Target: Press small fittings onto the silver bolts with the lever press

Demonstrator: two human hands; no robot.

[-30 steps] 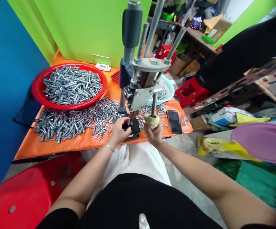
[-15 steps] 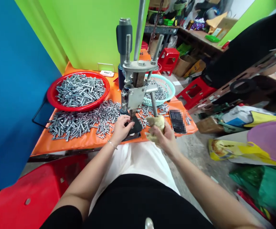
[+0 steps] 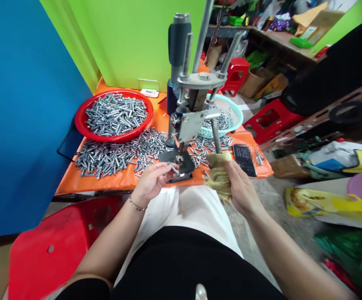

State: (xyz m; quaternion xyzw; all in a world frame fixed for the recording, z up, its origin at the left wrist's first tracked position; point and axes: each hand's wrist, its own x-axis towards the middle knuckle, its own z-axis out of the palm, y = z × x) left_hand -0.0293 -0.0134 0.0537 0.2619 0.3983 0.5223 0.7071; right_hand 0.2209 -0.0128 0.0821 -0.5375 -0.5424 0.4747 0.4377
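1. At the near edge of the orange tabletop [image 3: 112, 181], a seated person works with both bare hands in front of a hand press [image 3: 189, 121].
2. Left hand [image 3: 151, 181]: palm up, just short of the press base. Grip pinched together on one small metal pin [image 3: 174, 169], held between thumb and fingertips, tilted, its far end close to the dark base plate [image 3: 181, 160]. Bracelet on that wrist.
3. Right hand [image 3: 239, 187]: grip clamped around a rag-wrapped handle [image 3: 219, 177], yellowish cloth bunched in the fist. Lever rod rises from the cloth up to the press head.
4. Press stands upright at the middle front of the tabletop; threaded rods and a grey padded post above it.
5. Loose heap of metal pins [image 3: 118, 154] lies spread on the tabletop, left of the press, near the left hand.
6. Red bowl [image 3: 82, 121] behind the heap, full of the same pins.
7. Teal basket [image 3: 235, 114] behind the press to the right, pins inside; a few more scattered in front of it.
8. Phone [image 3: 245, 154] lies flat on the tabletop's right end, just beyond the right hand.
9. Red stool [image 3: 52, 246] beside the person's left arm, lower than the tabletop. White cloth over the lap.
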